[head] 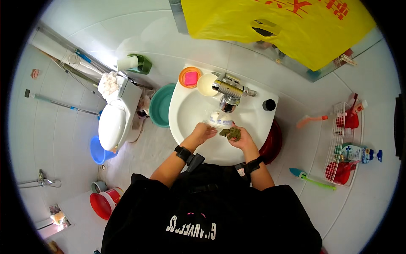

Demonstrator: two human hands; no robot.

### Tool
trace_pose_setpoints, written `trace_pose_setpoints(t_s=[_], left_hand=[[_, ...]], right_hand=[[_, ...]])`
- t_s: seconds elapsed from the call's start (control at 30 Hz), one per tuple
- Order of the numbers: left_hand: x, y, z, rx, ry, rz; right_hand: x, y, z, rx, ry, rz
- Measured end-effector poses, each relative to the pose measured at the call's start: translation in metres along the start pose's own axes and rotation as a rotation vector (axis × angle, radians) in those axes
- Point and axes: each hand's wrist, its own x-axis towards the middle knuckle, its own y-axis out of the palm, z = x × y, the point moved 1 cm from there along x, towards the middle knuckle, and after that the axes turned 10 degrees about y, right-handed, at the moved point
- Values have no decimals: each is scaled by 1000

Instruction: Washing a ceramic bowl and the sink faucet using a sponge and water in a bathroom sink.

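Note:
Beneath the chrome faucet (pixel 229 95), a white bowl with blue markings (pixel 219 120) is tilted over the white washbasin (pixel 190 109). My left hand (pixel 202 133) is by the bowl's lower left edge, its fingers stretched towards the middle; whether it bears any of the bowl's weight is unclear. In my right hand (pixel 243 137) is a bunched dark green cloth (pixel 233 133). The thumb side of that hand reaches the bowl's right edge, and its other fingertips are partly hidden. Water seems to splash around the bowl's left side.
On the basin's rim stand an orange dish (pixel 181 73) with pink soap (pixel 191 78), a cream bowl (pixel 206 85) and a black cup (pixel 269 105). A green tub (pixel 162 106) is left of the basin, a dark red one (pixel 273 143) right. A wire rack (pixel 337 143) hangs on the right wall.

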Motion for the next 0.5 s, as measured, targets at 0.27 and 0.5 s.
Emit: trace_pose_setpoints(t_s=[0.27,0.5], left_hand=[[-25,29,-25,-809,28,-90],[-37,26,-45,-519,138,18]], right_hand=[[-18,18,-19,-187,-107,-19],[-60,18,38,-679,-734,-289]])
